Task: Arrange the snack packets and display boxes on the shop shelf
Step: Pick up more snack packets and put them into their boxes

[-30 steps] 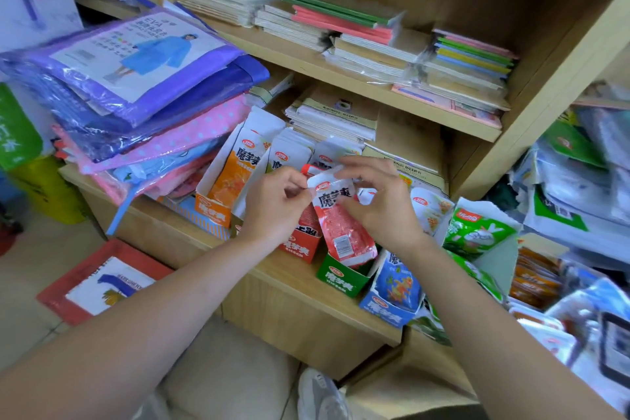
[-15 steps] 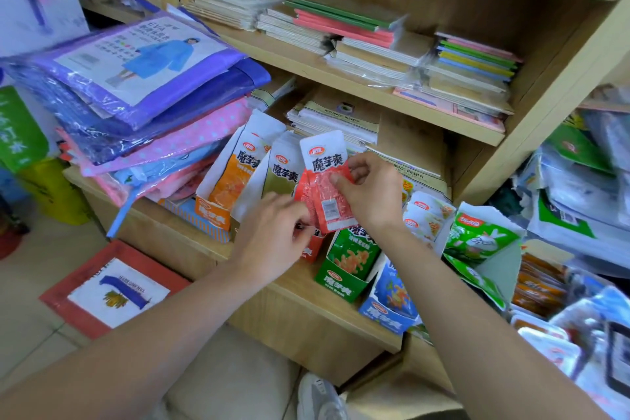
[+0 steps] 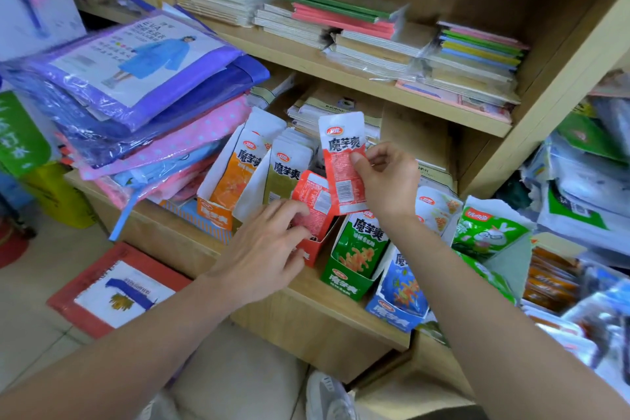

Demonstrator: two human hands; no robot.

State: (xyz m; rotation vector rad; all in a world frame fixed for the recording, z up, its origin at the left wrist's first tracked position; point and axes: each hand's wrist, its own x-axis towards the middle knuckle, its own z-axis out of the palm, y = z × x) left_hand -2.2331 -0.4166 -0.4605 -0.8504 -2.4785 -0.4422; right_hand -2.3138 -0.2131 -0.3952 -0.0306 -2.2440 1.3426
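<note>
My right hand (image 3: 385,181) pinches a red and white snack packet (image 3: 342,160) upright above the red display box (image 3: 315,245) on the lower shelf (image 3: 341,303). My left hand (image 3: 262,256) rests on that box, its fingers touching another red packet (image 3: 312,201) that stands in it. An orange box (image 3: 218,215) of orange packets and a stack of olive packets (image 3: 283,174) stand to the left. A green box (image 3: 351,262) and a blue box (image 3: 397,303) stand to the right.
Plastic-wrapped raincoats (image 3: 136,85) are piled at the left of the shelf. Stacked notebooks (image 3: 375,41) fill the upper shelf. Green snack bags (image 3: 491,232) and more packets crowd the right. A red-framed card (image 3: 116,290) lies on the floor.
My right hand has lifted the red packet up and slightly right, clear of the box. My left hand has stayed at the red box, now touching the packet inside it.
</note>
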